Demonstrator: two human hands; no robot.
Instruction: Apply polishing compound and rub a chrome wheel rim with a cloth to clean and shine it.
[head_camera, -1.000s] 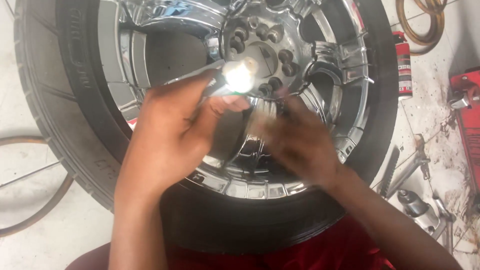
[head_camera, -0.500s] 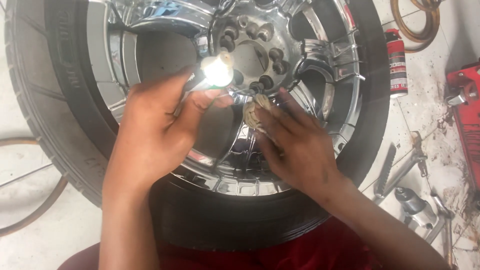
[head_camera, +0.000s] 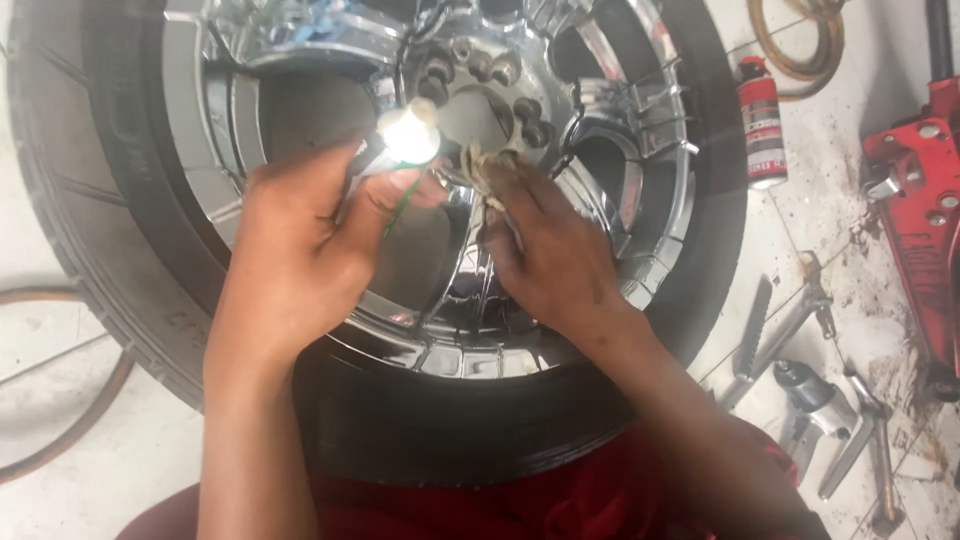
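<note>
A lit flashlight (head_camera: 400, 145), its head glaring white, is gripped in the left hand (head_camera: 300, 250) over the hub of a chrome wheel (head_camera: 440, 330) lying inside its black tyre (head_camera: 60, 170). The right hand (head_camera: 550, 255) pinches a crumpled tan rag (head_camera: 490, 170) against a spoke beside the lug holes. On the floor past the tyre's right edge lie a red spray can (head_camera: 762, 120), a red jack (head_camera: 915, 190) and metal tools (head_camera: 800, 370).

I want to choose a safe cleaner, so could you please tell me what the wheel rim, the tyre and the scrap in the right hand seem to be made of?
The wheel rim looks like chrome-finished metal: mirror-bright, with sharp reflections. The tyre looks like matte black rubber with moulded tread grooves. The scrap pinched by the right hand seems to be soft, crumpled beige cloth, though paper cannot be ruled out.
</note>
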